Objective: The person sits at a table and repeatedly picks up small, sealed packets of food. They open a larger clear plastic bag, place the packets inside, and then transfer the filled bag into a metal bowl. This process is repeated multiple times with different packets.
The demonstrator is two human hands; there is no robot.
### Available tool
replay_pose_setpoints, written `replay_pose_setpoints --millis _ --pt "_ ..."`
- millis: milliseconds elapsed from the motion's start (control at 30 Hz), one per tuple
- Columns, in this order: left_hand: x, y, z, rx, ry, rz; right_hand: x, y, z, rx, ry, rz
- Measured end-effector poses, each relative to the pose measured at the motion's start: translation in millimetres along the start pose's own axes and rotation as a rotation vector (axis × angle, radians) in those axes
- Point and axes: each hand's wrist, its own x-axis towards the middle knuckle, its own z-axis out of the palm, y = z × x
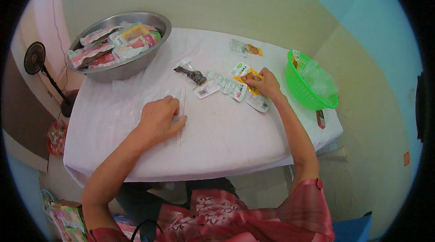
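My left hand (pixel 159 118) rests on a clear plastic zip bag (pixel 182 106), its fingers curled and its thumb at the red-lined zip edge. The bag lies flat on the white tablecloth. At the right, my right hand (pixel 268 84) pinches a yellow-and-white sealed food packet (pixel 250 77) with brown food inside. Under and beside that packet lie a white packet with printed text (pixel 228 85) and another pale packet (pixel 257 102). To their left is a clear vacuum pack of dark meat (pixel 192 74), with a white labelled packet (pixel 206 89) at its lower end.
A large steel basin (pixel 149 57) full of food packets stands at the back left. A green plastic basket (pixel 302 87) holding clear bags sits at the right, near a small dark red object (pixel 320 119). Two packets (pixel 245 48) lie at the back. A black fan (pixel 35 58) stands left.
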Motion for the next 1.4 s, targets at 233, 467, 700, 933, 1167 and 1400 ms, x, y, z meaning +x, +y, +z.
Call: replay_pose_setpoints --millis 233,467,700,933,1167,1400 --pt "-0.7 -10.8 9.8 -0.117 0.046 -0.082 -26.3 -23.4 -0.4 0.643 0.275 -0.211" --pt "-1.4 -1.9 -3.6 -0.132 -0.007 -0.142 -74.2 -74.6 -18.6 1.035 0.198 -0.175" --pt "-4.5 -0.2 1.2 -0.059 0.015 -0.156 -109.4 -72.2 1.7 1.087 0.074 -0.114" --pt "-3.9 -7.2 5.0 -0.17 0.014 -0.27 -131.0 -62.1 10.8 0.621 -0.009 -0.332" --pt "-7.3 0.3 1.0 -0.157 0.056 -0.217 -126.2 -111.0 16.2 0.471 0.089 -0.797" --pt "-0.3 0.5 11.5 -0.086 0.058 -0.32 -97.5 -155.9 38.8 0.386 -0.038 -0.791"
